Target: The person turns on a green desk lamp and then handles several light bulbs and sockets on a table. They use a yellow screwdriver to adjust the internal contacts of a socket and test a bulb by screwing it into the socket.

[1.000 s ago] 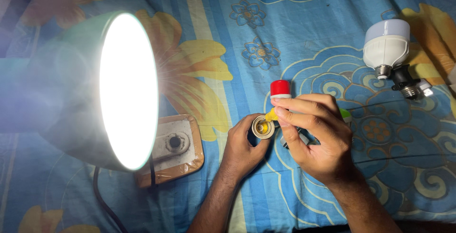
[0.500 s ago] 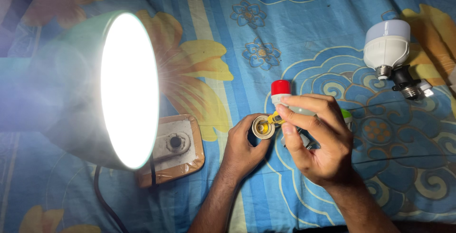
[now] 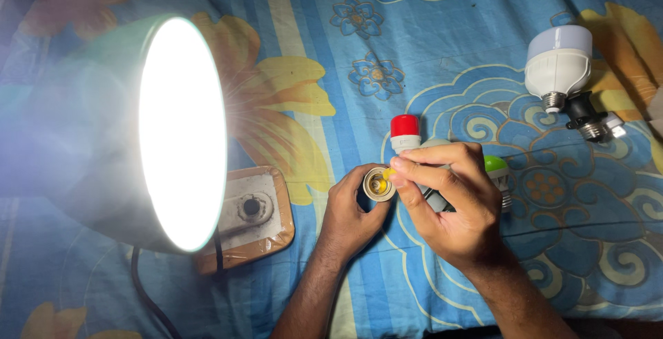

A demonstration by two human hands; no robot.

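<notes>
On the far left of the flowered blue bedsheet (image 3: 311,28) stood a lit desk lamp (image 3: 181,132), its glare washing out much of that side, with its brown base plate (image 3: 248,218) and a dark cord (image 3: 141,294) trailing below it.

Toward the middle, the left hand (image 3: 349,211) was closed around a small round bulb base (image 3: 379,185), holding it just above the sheet with its open, brass-coloured end tilted up toward the camera. Just beside it, the right hand (image 3: 452,201) had thumb and forefinger pinched on a tiny yellow part (image 3: 389,172) at the rim of that base, while the remaining fingers appeared to wrap a dark tool handle, largely hidden. A small red-capped bulb (image 3: 405,132) lay just behind the fingers, and a green-capped bulb (image 3: 496,167) peeked out to the right of them.

On the far right lay a large white bulb (image 3: 558,62), touching or nearly touching a dark lamp socket (image 3: 588,121).

In my judgement the yellow part could have slipped from so light a pinch and been lost in the busy pattern of the sheet; the lamp's glare would have made it harder to find. The base might also have turned in the left palm under any push.

Compared with the frames a second and half a second before, both hands stayed in nearly the same spot; the right fingertips seemed only slightly nearer the base's rim.
</notes>
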